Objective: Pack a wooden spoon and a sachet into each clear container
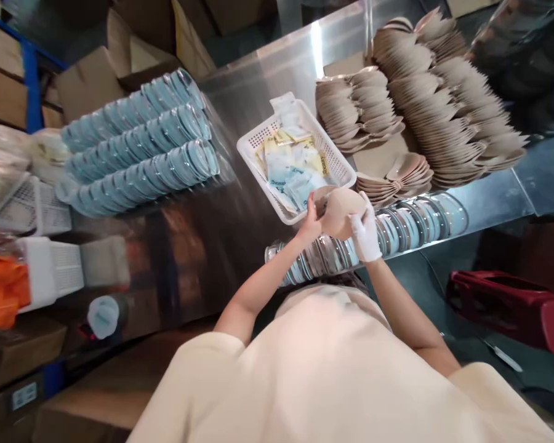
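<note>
A beige paper bowl [339, 212] is held over the steel table between both hands. My right hand [365, 231], in a white glove, grips its right side. My bare left hand [311, 219] pinches its left rim next to a white basket [253, 144] of sachets. A row of clear lids [410, 224] lies on its side just under my hands along the table's near edge.
Stacks of beige bowls [425, 98] fill the table's right end. Three rows of clear lids [143, 141] lie at the left. White baskets [50, 264], an orange item [0, 292] and cardboard boxes sit further left. A red stool [512, 301] stands on the floor at right.
</note>
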### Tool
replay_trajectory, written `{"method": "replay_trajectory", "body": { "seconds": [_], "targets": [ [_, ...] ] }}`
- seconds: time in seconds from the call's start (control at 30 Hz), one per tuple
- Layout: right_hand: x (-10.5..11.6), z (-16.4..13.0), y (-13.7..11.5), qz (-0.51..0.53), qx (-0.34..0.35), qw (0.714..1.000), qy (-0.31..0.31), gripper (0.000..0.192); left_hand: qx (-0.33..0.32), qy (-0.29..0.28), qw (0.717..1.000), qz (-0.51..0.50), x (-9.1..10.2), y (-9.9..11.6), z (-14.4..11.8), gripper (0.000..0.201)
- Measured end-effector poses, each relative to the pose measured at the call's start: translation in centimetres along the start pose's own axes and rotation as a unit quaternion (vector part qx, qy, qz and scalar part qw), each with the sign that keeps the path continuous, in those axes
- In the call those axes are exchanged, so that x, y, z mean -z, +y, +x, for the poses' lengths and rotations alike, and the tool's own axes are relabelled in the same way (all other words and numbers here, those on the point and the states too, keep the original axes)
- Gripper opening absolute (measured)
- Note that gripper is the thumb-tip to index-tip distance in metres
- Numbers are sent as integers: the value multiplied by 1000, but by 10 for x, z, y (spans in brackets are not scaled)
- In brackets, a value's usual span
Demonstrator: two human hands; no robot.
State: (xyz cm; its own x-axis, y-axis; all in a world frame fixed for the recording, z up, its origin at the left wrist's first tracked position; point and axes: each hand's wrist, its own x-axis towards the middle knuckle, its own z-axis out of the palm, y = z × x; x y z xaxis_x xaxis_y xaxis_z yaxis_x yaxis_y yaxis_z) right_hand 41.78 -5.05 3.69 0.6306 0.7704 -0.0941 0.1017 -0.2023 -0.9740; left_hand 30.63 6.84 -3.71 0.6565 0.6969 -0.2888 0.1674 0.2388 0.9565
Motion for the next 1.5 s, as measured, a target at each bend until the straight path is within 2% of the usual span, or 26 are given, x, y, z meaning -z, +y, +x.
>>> {"method": "replay_trajectory", "body": {
  "seconds": [0.07,0.13,0.17,0.2,0.27,0.33,0.4,0.5,0.53,0.6,0.7,0.77,0.83,0.9,0.97,1.03,1.1,1.2,1.3,1.4,1.5],
  "targets": [
    [-22,2,8,66,-81,994,14,65,-29,45,997,59,12,1,-12,58],
    [-35,-4,14,106,-129,986,28,74,-53,67,991,105,30,3,-31,67],
    [-36,-10,16,112,-136,984,40,75,-68,51,988,128,42,4,-44,74],
    [-34,-18,17,108,-135,984,52,77,-88,20,983,158,56,5,-59,77],
    [-22,-40,21,89,-138,985,52,81,-132,-62,962,232,88,3,-89,67],
    [-5,-64,25,78,-170,982,24,86,-166,-149,922,316,118,-5,-116,49],
    [10,-89,31,92,-218,971,-26,90,-186,-215,876,389,139,-17,-132,36],
    [22,-120,40,124,-273,949,-101,89,-208,-270,803,489,149,-34,-137,27],
    [22,-128,41,118,-283,945,-111,85,-211,-277,788,509,147,-38,-135,27],
    [19,-142,38,51,-288,952,-93,78,-218,-287,771,524,141,-43,-130,28],
    [1,-157,20,-142,-228,962,-54,65,-230,-293,779,504,132,-48,-125,27],
    [-22,-164,2,-264,-160,948,-75,57,-242,-295,789,482,130,-51,-121,24],
    [-55,-167,-13,-370,-114,912,-133,45,-260,-304,796,455,131,-55,-117,19],
    [-92,-163,-20,-461,-96,862,-187,31,-280,-312,802,425,136,-58,-113,17],
    [-125,-156,-15,-520,-66,824,-217,32,-293,-304,814,398,142,-60,-109,19],
    [-145,-149,-2,-543,-22,807,-230,34,-303,-283,828,377,147,-61,-107,20],
    [-150,-146,15,-548,3,803,-234,32,-312,-262,839,360,151,-62,-107,18],
    [-143,-144,33,-549,-10,807,-215,27,-320,-248,845,348,154,-65,-110,11],
    [-139,-139,36,-557,-12,804,-208,27,-319,-249,846,346,153,-68,-113,10],
    [-146,-129,32,-562,2,798,-218,35,-334,-236,847,340,153,-69,-114,10],
    [-152,-118,31,-548,-19,807,-217,38,-367,-205,844,332,153,-70,-116,7]
  ]
}}
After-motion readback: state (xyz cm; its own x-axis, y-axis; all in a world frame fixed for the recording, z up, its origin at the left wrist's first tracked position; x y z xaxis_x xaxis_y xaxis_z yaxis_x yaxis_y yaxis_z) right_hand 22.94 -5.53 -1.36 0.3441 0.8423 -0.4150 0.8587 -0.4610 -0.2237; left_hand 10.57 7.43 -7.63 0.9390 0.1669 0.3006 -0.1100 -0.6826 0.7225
